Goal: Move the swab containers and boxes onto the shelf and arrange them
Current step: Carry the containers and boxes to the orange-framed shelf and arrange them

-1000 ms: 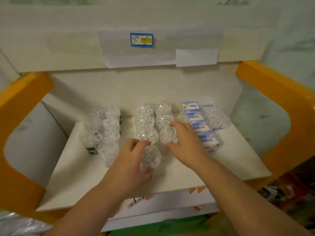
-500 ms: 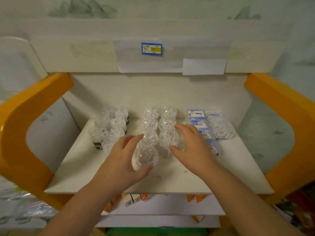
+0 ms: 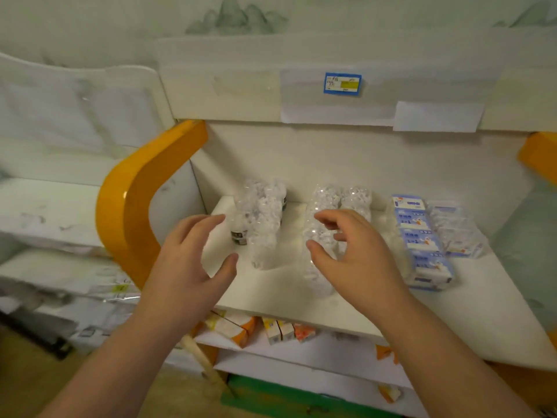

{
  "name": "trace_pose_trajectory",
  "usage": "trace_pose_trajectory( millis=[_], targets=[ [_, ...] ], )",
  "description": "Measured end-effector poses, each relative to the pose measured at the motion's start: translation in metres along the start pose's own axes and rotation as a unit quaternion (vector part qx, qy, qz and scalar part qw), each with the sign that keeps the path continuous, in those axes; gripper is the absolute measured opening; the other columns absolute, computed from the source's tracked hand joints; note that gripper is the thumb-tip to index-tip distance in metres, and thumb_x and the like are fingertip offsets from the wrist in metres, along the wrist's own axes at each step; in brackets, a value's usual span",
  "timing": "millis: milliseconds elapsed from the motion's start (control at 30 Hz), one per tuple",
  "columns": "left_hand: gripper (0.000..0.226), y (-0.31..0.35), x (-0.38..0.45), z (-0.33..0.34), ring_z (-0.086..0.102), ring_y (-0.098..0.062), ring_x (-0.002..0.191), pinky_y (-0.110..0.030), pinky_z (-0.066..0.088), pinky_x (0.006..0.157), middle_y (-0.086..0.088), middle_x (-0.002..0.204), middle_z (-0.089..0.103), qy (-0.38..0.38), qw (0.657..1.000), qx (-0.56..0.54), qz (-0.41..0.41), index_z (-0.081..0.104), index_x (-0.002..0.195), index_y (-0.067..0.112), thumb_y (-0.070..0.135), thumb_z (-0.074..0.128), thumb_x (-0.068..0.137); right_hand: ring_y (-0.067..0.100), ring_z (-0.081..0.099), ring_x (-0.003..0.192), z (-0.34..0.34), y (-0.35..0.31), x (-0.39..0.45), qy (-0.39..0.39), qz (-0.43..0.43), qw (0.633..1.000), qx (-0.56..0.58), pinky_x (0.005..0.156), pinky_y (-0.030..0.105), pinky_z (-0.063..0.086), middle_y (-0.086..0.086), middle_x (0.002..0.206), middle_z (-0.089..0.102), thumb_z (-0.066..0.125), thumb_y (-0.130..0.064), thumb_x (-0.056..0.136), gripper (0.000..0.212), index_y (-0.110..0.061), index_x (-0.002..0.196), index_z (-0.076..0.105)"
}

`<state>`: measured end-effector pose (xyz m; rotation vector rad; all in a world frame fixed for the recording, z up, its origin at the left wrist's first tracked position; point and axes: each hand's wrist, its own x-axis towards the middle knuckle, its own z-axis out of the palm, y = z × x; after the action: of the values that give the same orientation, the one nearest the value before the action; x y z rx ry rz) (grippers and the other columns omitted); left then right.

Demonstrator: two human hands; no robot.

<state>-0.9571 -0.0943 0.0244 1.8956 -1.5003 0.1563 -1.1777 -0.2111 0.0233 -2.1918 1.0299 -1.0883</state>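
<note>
Swab containers [image 3: 319,236] clear, in rows

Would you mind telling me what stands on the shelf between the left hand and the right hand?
In the head view, the left cluster of clear swab containers stands between the left hand and the right hand, on the white shelf.

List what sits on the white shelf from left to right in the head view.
Orange side panel → left cluster of clear swab containers → middle rows of clear swab containers → blue-and-white boxes → clear packets.
</note>
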Motion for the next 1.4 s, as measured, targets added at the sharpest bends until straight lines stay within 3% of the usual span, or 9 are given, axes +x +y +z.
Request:
trace_pose_trajectory(
  millis=[167,333,467,600,800,1000,1133,1233,1400],
  targets=[
    [0.055,-0.055,-0.027,-0.048,0.049,-0.01,0.118,-0.039,0.053,0.082,0.026,0.126,0.036,0.027,0.998,-0.053,-0.017,0.046,0.134,0.036,0.033,0.067,0.084,-0.002,0.054,0.111,0.049,-0.049,0.0,-0.024,-0.021,0.999,0.005,0.095,0.026,0.049,-0.025,0.115,0.054,0.069,-0.034,0.086,0.038,-0.033,0.122,0.059],
    [0.053,-0.125,-0.047,-0.101,0.051,-0.008,0.116,-0.026,0.056,0.06,0.025,0.128,0.038,0.012,0.997,-0.074,-0.025,0.045,0.133,0.042,0.037,0.063,0.083,-0.006,0.053,0.108,0.115,-0.11,-0.004,-0.052,-0.015,0.998,0.013,0.094,0.02,0.048,-0.026,0.118,0.053,0.069,-0.033,0.087,0.039,-0.036,0.124,0.057],
    [0.056,-0.19,-0.059,-0.141,0.045,-0.003,0.118,-0.023,0.054,0.063,0.027,0.132,0.033,-0.013,0.997,-0.063,-0.043,0.039,0.135,0.048,0.043,0.061,0.083,-0.003,0.053,0.11,0.166,-0.164,-0.006,-0.063,-0.024,0.998,0.004,0.093,0.021,0.048,-0.029,0.116,0.052,0.067,-0.038,0.087,0.035,-0.043,0.12,0.055],
    [0.058,-0.248,-0.062,-0.171,0.04,-0.003,0.123,-0.028,0.053,0.08,0.027,0.135,0.03,-0.026,0.997,-0.049,-0.058,0.036,0.137,0.047,0.044,0.061,0.085,-0.004,0.053,0.111,0.214,-0.209,-0.008,-0.046,-0.032,0.998,0.006,0.095,0.02,0.047,-0.027,0.117,0.054,0.067,-0.036,0.087,0.038,-0.038,0.124,0.057],
    [0.057,-0.3,-0.054,-0.195,0.041,0.003,0.116,-0.031,0.054,0.08,0.028,0.134,0.03,-0.03,0.996,-0.062,-0.048,0.036,0.138,0.046,0.043,0.06,0.085,-0.005,0.05,0.115,0.271,-0.25,-0.006,-0.058,-0.033,0.998,-0.014,0.1,0.023,0.046,-0.025,0.12,0.053,0.068,-0.034,0.088,0.039,-0.035,0.125,0.056],
    [0.056,-0.341,-0.021,-0.182,0.043,-0.004,0.12,-0.033,0.051,0.088,0.025,0.133,0.034,-0.037,0.996,-0.069,-0.033,0.039,0.137,0.043,0.04,0.062,0.085,-0.005,0.048,0.116,0.316,-0.256,0.017,-0.061,-0.015,0.998,-0.025,0.098,0.015,0.044,-0.026,0.122,0.05,0.068,-0.035,0.088,0.042,-0.038,0.128,0.054],
    [0.055,-0.368,0.012,-0.174,0.046,0.01,0.109,-0.019,0.047,0.073,0.026,0.131,0.035,-0.046,0.996,-0.072,-0.019,0.04,0.136,0.044,0.04,0.062,0.085,-0.005,0.047,0.112,0.351,-0.248,0.051,-0.053,-0.006,0.998,-0.027,0.096,0.015,0.043,-0.024,0.123,0.05,0.066,-0.036,0.088,0.041,-0.037,0.128,0.054],
    [0.054,-0.388,0.042,-0.177,0.056,-0.003,0.098,-0.022,0.05,0.074,0.036,0.126,0.034,-0.054,0.996,-0.073,-0.026,0.039,0.134,0.049,0.041,0.061,0.086,-0.001,0.046,0.119,0.375,-0.244,0.085,-0.05,-0.005,0.998,-0.044,0.101,0.019,0.041,-0.02,0.127,0.049,0.063,-0.038,0.089,0.042,-0.035,0.13,0.053],
    [0.055,-0.42,0.084,-0.175,0.045,-0.001,0.118,-0.028,0.05,0.081,0.035,0.125,0.034,-0.055,0.997,-0.061,-0.016,0.039,0.134,0.047,0.037,0.063,0.086,0.006,0.044,0.123,0.404,-0.234,0.125,-0.051,0.011,0.995,-0.085,0.1,0.019,0.038,-0.015,0.13,0.047,0.064,-0.036,0.088,0.046,-0.031,0.133,0.052]
  ],
)
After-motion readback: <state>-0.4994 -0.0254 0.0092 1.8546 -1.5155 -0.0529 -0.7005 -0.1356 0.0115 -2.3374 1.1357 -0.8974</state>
